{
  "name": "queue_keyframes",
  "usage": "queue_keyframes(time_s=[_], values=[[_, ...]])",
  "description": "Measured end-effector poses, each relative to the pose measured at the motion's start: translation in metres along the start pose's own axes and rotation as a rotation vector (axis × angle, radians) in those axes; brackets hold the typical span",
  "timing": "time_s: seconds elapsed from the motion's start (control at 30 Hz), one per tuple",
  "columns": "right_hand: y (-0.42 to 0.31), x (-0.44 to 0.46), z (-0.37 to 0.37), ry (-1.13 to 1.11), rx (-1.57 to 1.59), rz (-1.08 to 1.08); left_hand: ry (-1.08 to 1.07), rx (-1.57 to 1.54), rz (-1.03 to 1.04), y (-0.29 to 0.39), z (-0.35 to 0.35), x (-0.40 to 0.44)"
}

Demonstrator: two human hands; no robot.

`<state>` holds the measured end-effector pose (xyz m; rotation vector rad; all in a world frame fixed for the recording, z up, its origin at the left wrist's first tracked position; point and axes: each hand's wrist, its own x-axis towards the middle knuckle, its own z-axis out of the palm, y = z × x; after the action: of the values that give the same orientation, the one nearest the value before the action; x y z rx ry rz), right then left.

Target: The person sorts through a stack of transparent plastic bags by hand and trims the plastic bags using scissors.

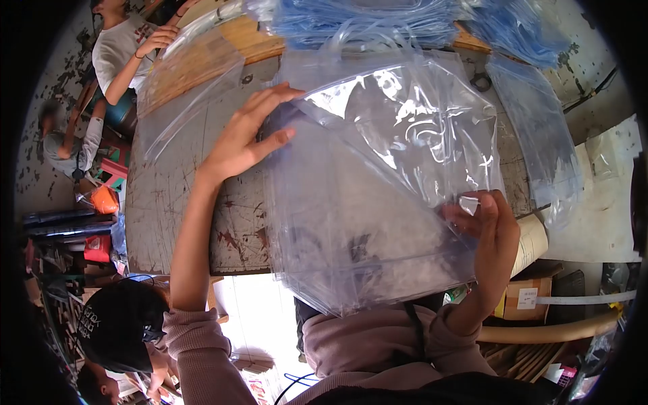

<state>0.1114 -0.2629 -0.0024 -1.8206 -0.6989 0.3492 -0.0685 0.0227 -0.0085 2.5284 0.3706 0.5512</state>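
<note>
In front of me lies a stack of clear plastic bags [317, 202] with looped handles at the far end. The top clear plastic bag [432, 128] is lifted and folded over diagonally, its glossy film reflecting light. My right hand [489, 226] is closed on this bag's edge at the right side, thumb and fingers pinching the film. At the stack's upper left edge, my left hand [246, 138] has its fingers stretched out and thumb apart. Its fingertips touch the film near the fold's left corner.
More bluish plastic bags [364, 23] are piled at the table's far side. A bag [540, 128] lies at the right, and a clear sheet [189, 88] at the left on the worn table [233, 229]. Several other people are at the left, one with hands on plastic.
</note>
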Motion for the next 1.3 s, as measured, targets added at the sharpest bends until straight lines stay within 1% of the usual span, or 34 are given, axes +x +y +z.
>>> queue_keyframes(time_s=[0.07, 0.1, 0.17, 0.2, 0.27, 0.4, 0.47, 0.57, 0.7, 0.9, 0.97, 1.1, 1.17, 1.3], values=[[0.000, -0.002, -0.002, -0.050, 0.001, -0.028, 0.015, 0.024, 0.054, 0.001, 0.002, 0.003], [0.003, -0.003, -0.002, -0.040, -0.003, -0.027, 0.014, 0.038, 0.053, 0.001, 0.003, 0.002], [0.011, -0.005, -0.001, -0.047, -0.026, -0.107, 0.011, 0.053, 0.064, -0.002, 0.002, 0.003], [0.011, -0.007, -0.002, -0.038, -0.028, -0.102, 0.013, 0.032, 0.084, -0.005, 0.003, 0.003], [0.012, -0.008, -0.003, -0.069, -0.160, -0.201, 0.021, 0.011, 0.110, -0.009, 0.006, 0.005], [0.007, -0.010, -0.004, -0.073, -0.172, -0.212, 0.038, -0.003, 0.066, -0.010, 0.006, 0.007], [0.002, -0.011, -0.006, -0.109, -0.266, -0.233, 0.026, -0.004, 0.053, -0.009, 0.006, 0.007], [0.005, -0.011, -0.008, -0.137, -0.297, -0.267, 0.041, -0.003, 0.057, -0.008, 0.006, 0.007], [0.004, -0.010, -0.006, -0.147, -0.248, -0.269, 0.040, -0.002, 0.054, -0.005, 0.005, 0.008], [0.015, -0.009, -0.003, -0.135, -0.165, -0.366, 0.041, 0.012, 0.060, -0.006, 0.004, 0.009], [0.015, -0.008, -0.004, -0.165, -0.191, -0.438, 0.040, 0.007, 0.055, -0.007, 0.006, 0.009], [0.013, -0.009, -0.009, -0.234, -0.310, -0.442, 0.048, -0.019, 0.038, -0.009, 0.007, 0.009], [0.015, -0.007, -0.006, -0.262, -0.409, -0.622, 0.049, -0.024, 0.031, -0.009, 0.007, 0.009], [0.016, -0.012, -0.003, -0.241, -0.448, -0.702, 0.044, -0.012, 0.049, -0.006, 0.006, 0.008]])
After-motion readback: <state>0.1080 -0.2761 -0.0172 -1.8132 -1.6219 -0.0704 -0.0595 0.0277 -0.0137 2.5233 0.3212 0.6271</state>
